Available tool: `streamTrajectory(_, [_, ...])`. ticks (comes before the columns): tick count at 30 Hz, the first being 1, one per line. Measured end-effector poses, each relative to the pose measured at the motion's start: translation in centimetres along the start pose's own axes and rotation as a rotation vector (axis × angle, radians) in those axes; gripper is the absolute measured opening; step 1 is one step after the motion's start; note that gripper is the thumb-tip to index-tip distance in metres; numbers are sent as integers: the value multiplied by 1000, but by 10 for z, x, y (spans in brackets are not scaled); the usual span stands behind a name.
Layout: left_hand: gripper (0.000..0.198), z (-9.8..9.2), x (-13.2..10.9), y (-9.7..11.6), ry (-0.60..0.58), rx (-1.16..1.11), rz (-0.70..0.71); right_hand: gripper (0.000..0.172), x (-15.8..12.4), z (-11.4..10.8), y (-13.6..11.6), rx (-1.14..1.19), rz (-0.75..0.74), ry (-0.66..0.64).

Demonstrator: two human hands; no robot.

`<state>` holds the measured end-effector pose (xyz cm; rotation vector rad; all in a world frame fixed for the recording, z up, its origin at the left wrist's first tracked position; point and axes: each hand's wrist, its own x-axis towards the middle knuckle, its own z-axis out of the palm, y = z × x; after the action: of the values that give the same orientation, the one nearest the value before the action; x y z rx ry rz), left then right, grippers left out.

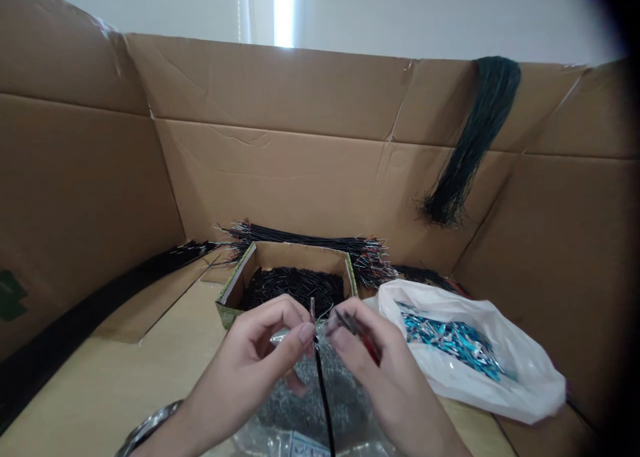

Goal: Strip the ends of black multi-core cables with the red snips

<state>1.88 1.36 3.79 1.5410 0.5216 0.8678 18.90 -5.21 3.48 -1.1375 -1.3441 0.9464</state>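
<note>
My left hand (265,353) pinches a black cable (324,393) between thumb and forefinger, close to its upper end. The cable hangs from there toward the bottom edge of the view, and a pale, thin end sticks up past my fingertips. Just to the right, my right hand (385,360) is closed around a small tool (347,321) with a dark metal tip and a red handle; its exact kind is partly hidden by my fingers. Fine strands show between the two hands. Below them lies a clear plastic bag (290,403) of small grey metallic bits.
Behind my hands stands an open box (233,297) holding short black pieces. Bundled black cables (310,238) lie behind it. A white bag (540,383) with blue pieces (450,340) is at right. Dark green strands (483,130) hang over the cardboard wall (280,157).
</note>
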Motion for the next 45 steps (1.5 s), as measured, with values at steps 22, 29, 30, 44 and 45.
streamTrajectory(22, [24, -9, 11, -11, 43, -136, -81, 39, 6, 19, 14, 704, 153, 11])
streamTrajectory(29, [54, -18, 10, -13, -225, -148, -254, 38, 5, 19, 15, 657, 148, -63])
streamTrajectory(30, [51, -16, 9, -13, -255, -173, -273, 38, 4, 20, 16, 652, 156, -82])
streamTrajectory(44, [30, -9, 4, -15, -352, -536, -316, 40, 0, 20, 13, 871, 309, -188])
streamTrajectory(45, [31, -9, 3, -13, -345, -492, -297, 41, 0, 21, 14, 849, 308, -176])
